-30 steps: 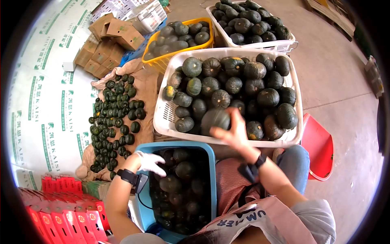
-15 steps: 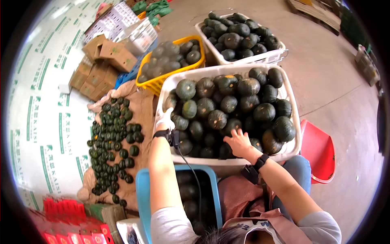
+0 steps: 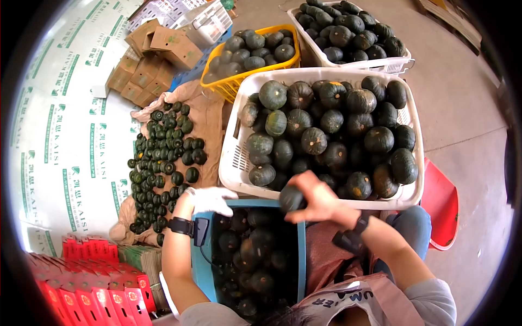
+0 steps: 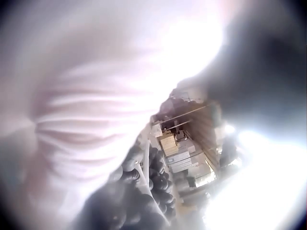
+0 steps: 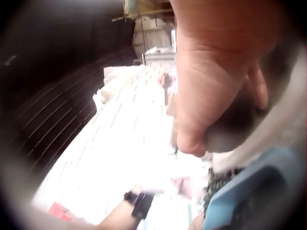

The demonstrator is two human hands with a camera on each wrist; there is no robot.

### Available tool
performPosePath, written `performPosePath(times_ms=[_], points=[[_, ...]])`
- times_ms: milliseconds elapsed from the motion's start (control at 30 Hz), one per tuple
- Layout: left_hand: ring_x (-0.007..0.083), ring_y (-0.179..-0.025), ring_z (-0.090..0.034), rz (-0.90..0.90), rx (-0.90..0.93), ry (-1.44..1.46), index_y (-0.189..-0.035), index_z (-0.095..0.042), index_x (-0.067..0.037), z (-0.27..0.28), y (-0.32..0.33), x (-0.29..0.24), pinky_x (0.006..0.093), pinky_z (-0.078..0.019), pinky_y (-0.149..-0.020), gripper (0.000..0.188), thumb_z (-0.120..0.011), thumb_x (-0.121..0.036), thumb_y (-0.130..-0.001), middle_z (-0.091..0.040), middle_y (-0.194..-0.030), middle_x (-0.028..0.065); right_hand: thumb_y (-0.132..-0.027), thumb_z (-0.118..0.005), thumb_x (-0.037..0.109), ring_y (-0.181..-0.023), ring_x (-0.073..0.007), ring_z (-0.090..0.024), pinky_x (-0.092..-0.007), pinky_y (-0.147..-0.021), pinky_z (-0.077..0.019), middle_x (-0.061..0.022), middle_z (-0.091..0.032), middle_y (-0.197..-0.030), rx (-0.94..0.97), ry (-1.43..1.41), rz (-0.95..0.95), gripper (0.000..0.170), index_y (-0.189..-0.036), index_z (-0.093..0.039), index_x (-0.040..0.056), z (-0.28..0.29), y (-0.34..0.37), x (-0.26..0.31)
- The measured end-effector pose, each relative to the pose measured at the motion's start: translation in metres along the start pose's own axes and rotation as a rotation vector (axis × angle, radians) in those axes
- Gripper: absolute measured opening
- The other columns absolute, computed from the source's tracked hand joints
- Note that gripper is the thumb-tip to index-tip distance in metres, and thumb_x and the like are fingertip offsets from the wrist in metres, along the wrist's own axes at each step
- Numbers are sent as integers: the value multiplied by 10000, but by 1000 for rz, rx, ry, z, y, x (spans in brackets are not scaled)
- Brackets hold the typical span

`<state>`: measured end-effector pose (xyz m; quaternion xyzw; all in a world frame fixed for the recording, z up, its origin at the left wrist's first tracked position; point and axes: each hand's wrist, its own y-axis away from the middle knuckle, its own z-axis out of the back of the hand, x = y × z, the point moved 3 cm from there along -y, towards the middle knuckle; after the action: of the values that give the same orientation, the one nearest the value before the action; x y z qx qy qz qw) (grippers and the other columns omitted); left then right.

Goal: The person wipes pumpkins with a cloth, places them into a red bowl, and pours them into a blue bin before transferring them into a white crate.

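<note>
Warehouse-like produce storeroom, concrete floor (image 3: 473, 179), stacked cardboard boxes (image 3: 176, 48), red cartons (image 3: 87, 296), 3 crates (image 3: 236, 155) heaped with squashes (image 3: 379, 139)

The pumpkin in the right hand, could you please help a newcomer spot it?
Below the nearer white crate in the head view stands a blue bin. At its upper right corner, the right hand grips a dark pumpkin, the only one held.

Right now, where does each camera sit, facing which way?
Head: head-worn, facing forward and down at white crate and blue tub; left arm and right arm show.
Left wrist: on that wrist, facing past gloved left hand toward dark pumpkins.
Right wrist: on that wrist, past right hand and held pumpkin; left arm shows.
Head and right wrist share the tub.
</note>
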<state>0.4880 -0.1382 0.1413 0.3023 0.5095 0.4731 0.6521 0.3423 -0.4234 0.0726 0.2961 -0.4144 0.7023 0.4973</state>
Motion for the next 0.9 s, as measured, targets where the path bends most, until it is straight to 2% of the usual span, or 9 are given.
performPosePath(times_ms=[67,133,200,267,367,600,667,733,900], points=[[176,-1023,-630,-328,-194,216,-1369,-547,-92,36,-27,10,340,-504,-943,608,-768,-131,-803,-662,-1189,100,-648,-857,443,-1023,-390,-586,-438,-892,-512,-186,-559,-1106,288,-84,-40,755,-1210,-529,60,-43,12,28],[254,-1033,-635,-428,-697,-184,-1366,-540,-104,82,-59,-4,362,-505,-953,626,-773,-124,-785,-661,-1143,152,-705,-825,486,-1029,-400,-590,-429,-904,-510,-187,-564,-1123,388,-123,71,784,-1284,-511,62,-85,30,34],[351,-1160,-579,-262,-844,-389,-1416,-479,-149,100,-69,-63,406,-490,-988,732,-797,-131,-757,-589,-1262,217,-738,-801,497,-1030,-404,-586,-447,-917,-501,-187,-561,-1155,277,-239,127,825,-1366,-473,74,-77,36,43],[409,-1396,-357,-119,-912,-494,-1510,-344,-238,125,-125,-84,434,-371,-1130,999,-853,-130,-658,-268,-1559,236,-717,-797,489,-1071,-378,-561,-477,-913,-484,-173,-549,-1183,110,118,73,818,-1372,-479,118,-35,36,29],[393,-1440,-284,-238,-998,-345,-1523,-338,-274,141,-187,-106,434,-336,-1159,1066,-854,-81,-610,-252,-1568,244,-609,-743,206,-1162,-351,-502,-472,-864,-467,-126,-537,-1177,-439,743,-141,552,-1133,-588,126,93,42,2],[429,-1148,-541,76,-1332,-267,-1355,-507,-242,149,-265,-105,464,-498,-969,720,-796,-89,-713,-498,-1264,219,-652,-859,407,-1109,-398,-540,-483,-922,-471,-229,-547,-1127,-302,1005,-812,752,-1239,-531,71,207,102,-62],[426,-1130,-554,-64,-1435,-366,-1361,-499,-198,151,-264,-87,472,-497,-966,691,-779,-84,-739,-543,-1231,228,-645,-858,450,-1098,-404,-551,-486,-915,-481,-246,-572,-1096,-208,1164,-798,810,-1273,-520,65,198,90,-57],[329,-1119,-586,-641,-1340,180,-1357,-468,-86,179,-286,-40,434,-477,-991,708,-798,-45,-732,-600,-1223,170,-639,-865,423,-1122,-399,-554,-482,-908,-491,-234,-603,-1112,-118,988,-953,826,-1290,-519,52,207,89,-74],[214,-1105,-551,-670,-1188,737,-1242,-506,-24,50,-85,3,320,-453,-967,559,-769,-201,-782,-542,-1193,130,-618,-805,250,-998,-354,-667,-428,-856,-519,-213,-682,-1058,-53,529,-739,646,-1172,-574,11,219,123,-122]])
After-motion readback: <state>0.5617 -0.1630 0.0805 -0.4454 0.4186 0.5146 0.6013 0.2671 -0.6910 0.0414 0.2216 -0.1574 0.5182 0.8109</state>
